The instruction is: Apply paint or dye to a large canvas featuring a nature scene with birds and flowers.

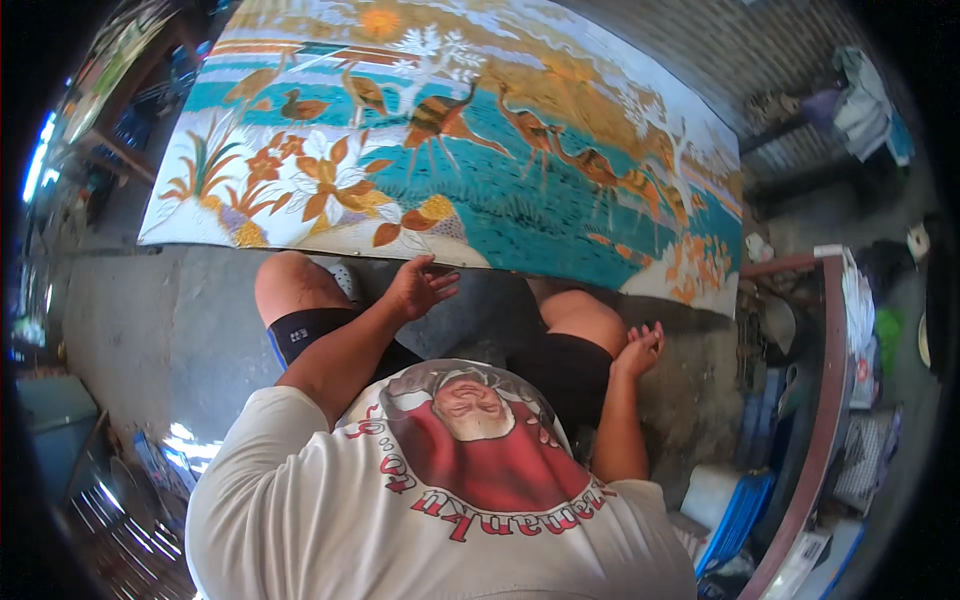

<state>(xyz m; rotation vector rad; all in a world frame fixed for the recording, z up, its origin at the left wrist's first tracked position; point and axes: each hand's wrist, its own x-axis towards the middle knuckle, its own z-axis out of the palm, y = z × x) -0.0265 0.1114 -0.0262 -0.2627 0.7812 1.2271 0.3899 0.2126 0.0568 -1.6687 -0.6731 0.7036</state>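
A large painted panel (480,215) stretches across the area beyond my knees. It shows long-legged birds in teal water, an orange sun, and leaves and flowers partly coloured in brown and partly white. My left hand (422,288) is just below the panel's near edge, palm up and fingers apart, with nothing in it. By my right knee, my right hand (641,352) is raised with its fingers loosely bent and apart. I see nothing held there.
A brown wooden frame (822,400) runs along the right, with papers and other items beside it. A blue and white container (735,515) stands at lower right. Cloths (868,105) hang at upper right. A blue-grey box (55,415) sits at the left on the grey floor (150,320).
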